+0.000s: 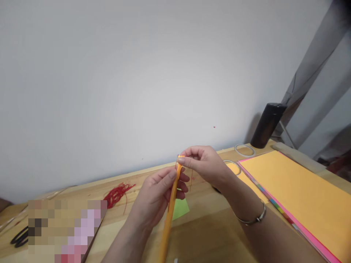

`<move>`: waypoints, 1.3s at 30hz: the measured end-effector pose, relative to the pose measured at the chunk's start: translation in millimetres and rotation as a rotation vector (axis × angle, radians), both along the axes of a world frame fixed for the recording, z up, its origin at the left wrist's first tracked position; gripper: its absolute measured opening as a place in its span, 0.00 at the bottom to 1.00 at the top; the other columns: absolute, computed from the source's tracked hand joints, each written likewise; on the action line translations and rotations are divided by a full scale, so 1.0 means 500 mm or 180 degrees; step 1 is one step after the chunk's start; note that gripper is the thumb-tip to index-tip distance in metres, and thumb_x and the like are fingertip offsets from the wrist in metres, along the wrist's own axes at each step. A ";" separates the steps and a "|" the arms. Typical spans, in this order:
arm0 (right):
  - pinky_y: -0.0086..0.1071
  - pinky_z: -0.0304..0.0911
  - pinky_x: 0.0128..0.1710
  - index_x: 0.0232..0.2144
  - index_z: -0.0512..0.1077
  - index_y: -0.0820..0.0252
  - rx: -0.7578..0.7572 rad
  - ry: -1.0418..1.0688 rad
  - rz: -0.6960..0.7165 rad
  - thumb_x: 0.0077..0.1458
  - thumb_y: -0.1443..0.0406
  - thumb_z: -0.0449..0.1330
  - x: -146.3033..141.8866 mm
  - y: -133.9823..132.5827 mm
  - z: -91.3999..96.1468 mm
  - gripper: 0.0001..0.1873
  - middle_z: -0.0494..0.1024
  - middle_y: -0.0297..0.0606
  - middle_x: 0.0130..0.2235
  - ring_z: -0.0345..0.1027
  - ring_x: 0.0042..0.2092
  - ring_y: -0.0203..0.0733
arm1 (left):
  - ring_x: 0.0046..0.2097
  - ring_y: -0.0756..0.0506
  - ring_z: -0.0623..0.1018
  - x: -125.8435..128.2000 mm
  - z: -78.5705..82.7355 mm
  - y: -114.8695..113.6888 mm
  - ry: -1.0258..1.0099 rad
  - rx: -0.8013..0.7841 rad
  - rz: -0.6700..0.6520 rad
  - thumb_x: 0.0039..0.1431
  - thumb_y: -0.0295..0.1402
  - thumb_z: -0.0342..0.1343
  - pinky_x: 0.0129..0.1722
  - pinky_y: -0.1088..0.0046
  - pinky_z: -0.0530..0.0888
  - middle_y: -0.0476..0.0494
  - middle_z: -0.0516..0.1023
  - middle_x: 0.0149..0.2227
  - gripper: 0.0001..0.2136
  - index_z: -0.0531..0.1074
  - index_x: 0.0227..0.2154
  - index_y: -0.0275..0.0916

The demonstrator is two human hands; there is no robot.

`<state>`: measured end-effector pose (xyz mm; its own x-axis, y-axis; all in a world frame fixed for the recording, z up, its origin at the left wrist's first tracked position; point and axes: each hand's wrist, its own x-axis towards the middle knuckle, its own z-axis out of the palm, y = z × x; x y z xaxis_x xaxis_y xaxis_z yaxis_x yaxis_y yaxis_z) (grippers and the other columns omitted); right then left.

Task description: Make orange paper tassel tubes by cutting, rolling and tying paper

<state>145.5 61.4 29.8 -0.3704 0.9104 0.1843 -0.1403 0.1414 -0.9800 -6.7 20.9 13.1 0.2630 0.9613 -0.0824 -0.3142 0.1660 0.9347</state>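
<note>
Our left hand [153,197] grips the orange paper strip [168,219] mid-length, raised above the wooden table [208,233]; our right hand [203,164] pinches its top tip. We judge the strip already folded narrow, with its end in work; the red thread [117,193] beyond lies untouched.

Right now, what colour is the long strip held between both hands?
Orange-yellow: the strip shows best in the head view.
</note>
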 end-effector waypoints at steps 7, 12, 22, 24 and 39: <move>0.28 0.59 0.32 0.24 0.73 0.65 0.0178 -0.0105 -0.0097 0.54 0.52 0.54 0.000 0.010 -0.006 0.22 0.73 0.36 0.25 0.63 0.28 0.33 | 0.22 0.56 0.68 0.000 -0.002 0.002 -0.0192 -0.0138 0.0128 0.56 0.33 0.55 0.21 0.81 0.64 0.45 0.73 0.27 0.10 0.76 0.31 0.31; 0.29 0.59 0.31 0.25 0.73 0.65 0.0224 -0.0251 -0.0268 0.54 0.53 0.53 0.000 0.009 -0.006 0.20 0.74 0.38 0.28 0.60 0.26 0.31 | 0.21 0.56 0.67 -0.004 0.002 0.003 -0.0479 -0.0310 0.0149 0.55 0.31 0.55 0.19 0.82 0.62 0.45 0.73 0.25 0.09 0.76 0.32 0.30; 0.30 0.62 0.37 0.33 0.74 0.64 0.0027 -0.0148 -0.0546 0.47 0.59 0.61 -0.005 0.004 0.000 0.14 0.77 0.39 0.33 0.68 0.36 0.37 | 0.19 0.57 0.64 -0.004 0.002 0.004 -0.0592 -0.0455 0.0160 0.56 0.31 0.54 0.18 0.82 0.58 0.45 0.72 0.24 0.10 0.76 0.34 0.30; 0.31 0.62 0.37 0.33 0.74 0.64 -0.0062 -0.0206 -0.0279 0.46 0.58 0.62 -0.004 0.003 -0.001 0.15 0.77 0.38 0.31 0.69 0.36 0.39 | 0.19 0.57 0.63 -0.001 0.002 0.001 -0.0440 -0.0349 0.0180 0.56 0.32 0.54 0.18 0.81 0.57 0.45 0.72 0.24 0.09 0.76 0.32 0.30; 0.30 0.58 0.30 0.21 0.67 0.63 -0.0230 0.0205 0.0599 0.46 0.58 0.63 -0.001 0.000 -0.008 0.14 0.71 0.31 0.19 0.66 0.23 0.34 | 0.19 0.54 0.61 0.008 -0.002 -0.013 0.0689 0.0364 0.0086 0.58 0.42 0.50 0.22 0.75 0.55 0.51 0.63 0.15 0.16 0.73 0.24 0.34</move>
<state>145.1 61.2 25.9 -0.5248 0.8380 0.1499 -0.2203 0.0364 -0.9747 -2.5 14.6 12.0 0.2252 0.9740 -0.0243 -0.1073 0.0496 0.9930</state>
